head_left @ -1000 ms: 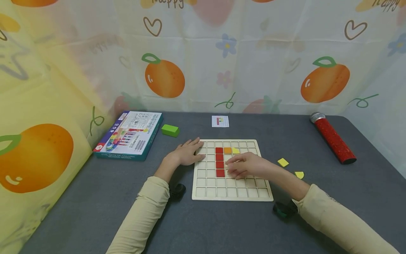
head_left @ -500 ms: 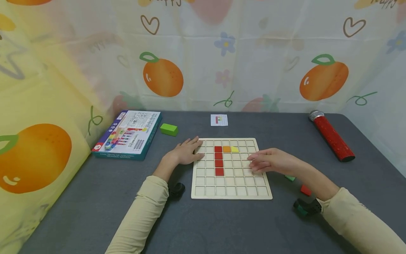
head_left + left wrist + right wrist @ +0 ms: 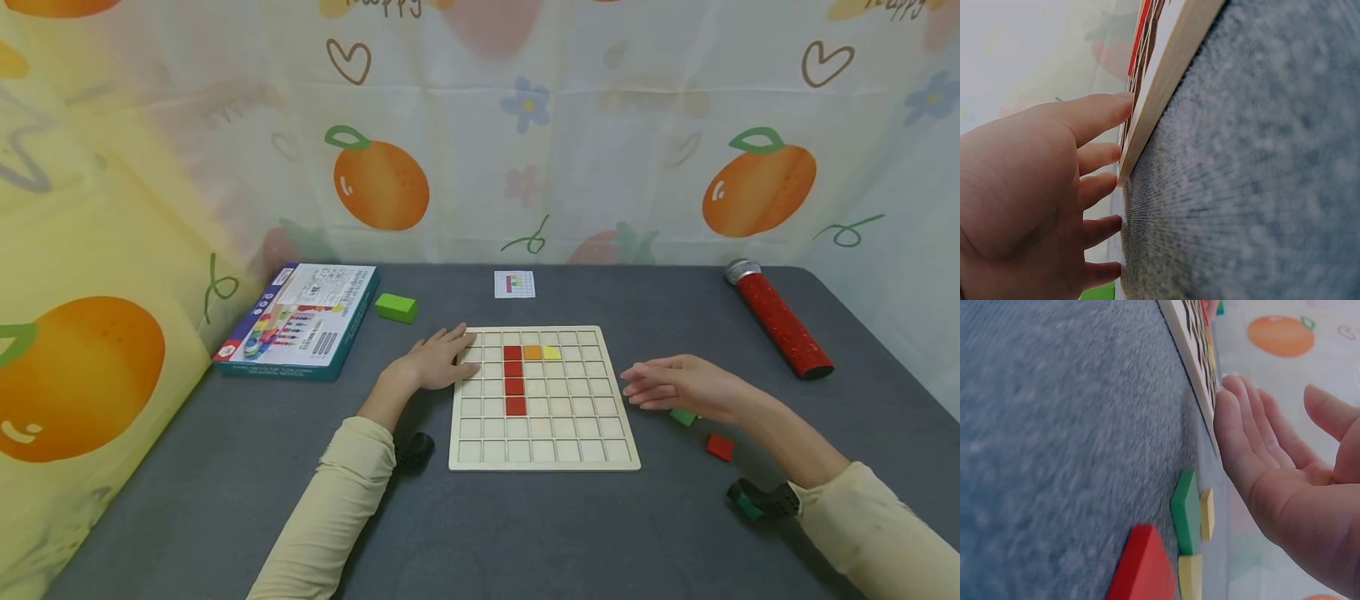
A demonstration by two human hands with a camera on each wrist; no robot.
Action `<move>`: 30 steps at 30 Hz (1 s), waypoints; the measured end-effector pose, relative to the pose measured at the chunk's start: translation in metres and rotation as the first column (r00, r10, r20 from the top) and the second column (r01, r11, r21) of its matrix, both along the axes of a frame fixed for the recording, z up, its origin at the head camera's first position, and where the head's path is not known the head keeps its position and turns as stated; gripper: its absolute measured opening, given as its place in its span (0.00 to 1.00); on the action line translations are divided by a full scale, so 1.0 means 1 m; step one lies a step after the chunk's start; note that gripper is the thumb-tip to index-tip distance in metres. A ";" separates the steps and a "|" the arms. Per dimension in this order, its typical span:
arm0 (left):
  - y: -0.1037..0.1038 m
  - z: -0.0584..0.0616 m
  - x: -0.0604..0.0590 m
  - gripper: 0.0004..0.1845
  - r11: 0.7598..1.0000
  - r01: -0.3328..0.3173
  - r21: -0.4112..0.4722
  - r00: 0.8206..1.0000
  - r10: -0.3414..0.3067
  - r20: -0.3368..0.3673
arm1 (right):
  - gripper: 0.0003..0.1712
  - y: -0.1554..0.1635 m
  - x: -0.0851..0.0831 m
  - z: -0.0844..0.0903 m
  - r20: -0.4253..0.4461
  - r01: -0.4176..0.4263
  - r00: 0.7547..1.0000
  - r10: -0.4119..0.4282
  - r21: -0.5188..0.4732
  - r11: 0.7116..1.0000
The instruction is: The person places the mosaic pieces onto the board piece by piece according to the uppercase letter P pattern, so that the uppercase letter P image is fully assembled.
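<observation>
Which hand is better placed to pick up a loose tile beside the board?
Probably the right hand: it hovers open over the green tile. The left hand rests on the board.

Your two bare hands, cream sleeves.
Your long, loose sleeves reach each wrist, where a small black camera is strapped.

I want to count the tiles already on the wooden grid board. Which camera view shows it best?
The head view: the wooden grid board lies whole, tiles countable. The left wrist view shows only its edge; the right wrist view, a blurred corner.
</observation>
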State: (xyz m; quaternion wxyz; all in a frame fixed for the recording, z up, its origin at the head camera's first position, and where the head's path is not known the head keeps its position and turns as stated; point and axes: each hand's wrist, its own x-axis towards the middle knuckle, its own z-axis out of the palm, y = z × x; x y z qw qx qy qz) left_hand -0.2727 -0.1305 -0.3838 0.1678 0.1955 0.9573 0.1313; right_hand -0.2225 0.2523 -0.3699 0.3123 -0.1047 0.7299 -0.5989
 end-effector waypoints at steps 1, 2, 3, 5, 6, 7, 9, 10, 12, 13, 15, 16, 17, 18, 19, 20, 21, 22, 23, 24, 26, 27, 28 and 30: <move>0.000 0.000 0.000 0.36 1.000 0.001 0.000 1.000 -0.001 -0.001 | 0.30 0.002 0.000 0.000 0.000 0.004 1.000 -0.004 0.002 1.000; 0.000 0.000 0.000 0.36 1.000 0.000 0.001 1.000 0.000 -0.003 | 0.30 0.003 0.001 -0.001 0.003 0.010 1.000 -0.010 0.002 1.000; 0.000 0.000 0.000 0.36 1.000 0.000 0.001 1.000 0.000 -0.003 | 0.30 0.005 0.002 -0.001 0.005 0.015 1.000 -0.015 0.003 1.000; 0.000 0.000 0.001 0.36 1.000 -0.002 0.003 1.000 0.002 -0.002 | 0.31 0.008 0.003 -0.001 0.011 0.026 1.000 -0.026 0.004 1.000; 0.000 0.000 0.001 0.36 1.000 -0.003 0.004 1.000 0.003 -0.001 | 0.32 0.010 0.003 -0.001 0.015 0.034 0.999 -0.034 0.003 0.999; 0.000 0.001 0.001 0.36 1.000 -0.002 0.006 1.000 0.002 -0.003 | 0.32 0.012 0.004 -0.002 0.009 0.029 1.000 -0.029 0.002 1.000; 0.000 0.001 0.001 0.36 1.000 -0.001 0.007 1.000 0.001 -0.005 | 0.33 0.015 0.005 -0.002 0.006 0.030 1.000 -0.030 -0.005 1.000; 0.000 0.002 0.001 0.36 1.000 -0.001 0.008 1.000 0.001 -0.005 | 0.33 0.017 0.006 -0.002 0.006 0.030 1.000 -0.030 -0.012 0.999; 0.000 0.002 0.001 0.36 1.000 0.002 0.011 1.000 -0.002 -0.006 | 0.32 0.020 0.008 -0.002 0.001 0.028 1.000 -0.028 -0.024 0.999; 0.000 0.002 0.001 0.36 1.000 0.004 0.012 1.000 -0.004 -0.006 | 0.32 0.022 0.008 -0.002 -0.001 0.026 1.000 -0.026 -0.030 0.999; 0.000 0.003 0.002 0.36 1.000 0.003 0.011 1.000 -0.003 0.000 | 0.32 0.025 0.010 -0.002 0.004 0.035 0.999 -0.035 -0.040 0.999; 0.000 0.003 0.001 0.36 1.000 0.004 0.011 1.000 -0.004 0.001 | 0.31 0.026 0.011 -0.002 0.010 0.041 0.999 -0.041 -0.045 0.998; 0.000 0.003 0.001 0.36 1.000 0.007 0.012 1.000 -0.007 -0.001 | 0.31 0.028 0.012 -0.002 0.014 0.048 0.999 -0.047 -0.046 0.998; 0.000 0.002 0.001 0.36 1.000 0.007 0.011 1.000 -0.007 0.000 | 0.31 0.029 0.013 -0.001 0.022 0.057 0.998 -0.056 -0.049 0.997; 0.000 0.002 0.001 0.36 1.000 0.007 0.012 1.000 -0.007 -0.001 | 0.31 0.031 0.014 -0.001 0.029 0.067 0.997 -0.066 -0.047 0.997; -0.001 0.002 0.001 0.36 1.000 0.006 0.011 1.000 -0.006 -0.001 | 0.30 0.032 0.014 -0.001 0.037 0.079 0.996 -0.077 -0.045 0.996; -0.001 0.002 0.001 0.36 1.000 0.005 0.011 1.000 -0.005 -0.001 | 0.30 0.033 0.015 -0.001 0.046 0.091 0.995 -0.089 -0.043 0.995; -0.001 0.002 0.001 0.36 1.000 0.003 0.011 1.000 -0.003 -0.001 | 0.30 0.035 0.016 -0.001 0.053 0.102 0.994 -0.100 -0.040 0.994; 0.000 0.002 0.001 0.36 1.000 0.004 0.013 1.000 -0.004 -0.004 | 0.30 0.036 0.017 0.000 0.055 0.109 0.993 -0.107 -0.036 0.993; 0.000 0.002 0.001 0.36 1.000 -0.001 0.014 1.000 0.001 -0.002 | 0.30 0.038 0.017 0.000 0.058 0.114 0.992 -0.112 -0.032 0.993; 0.000 0.001 0.000 0.36 1.000 -0.004 0.013 1.000 0.004 -0.005 | 0.30 0.042 0.019 -0.001 0.057 0.117 0.992 -0.116 -0.027 0.993; 0.000 0.001 0.000 0.36 1.000 -0.005 0.014 1.000 0.005 -0.006 | 0.30 0.044 0.020 -0.002 0.056 0.118 0.992 -0.116 -0.027 0.993; 0.000 0.001 0.000 0.36 1.000 -0.006 0.013 1.000 0.006 -0.007 | 0.30 0.046 0.020 -0.002 0.052 0.114 0.992 -0.112 -0.026 0.993; 0.000 0.001 0.000 0.36 1.000 -0.007 0.013 1.000 0.007 -0.008 | 0.30 0.051 0.022 -0.004 0.038 0.103 0.994 -0.102 -0.024 0.994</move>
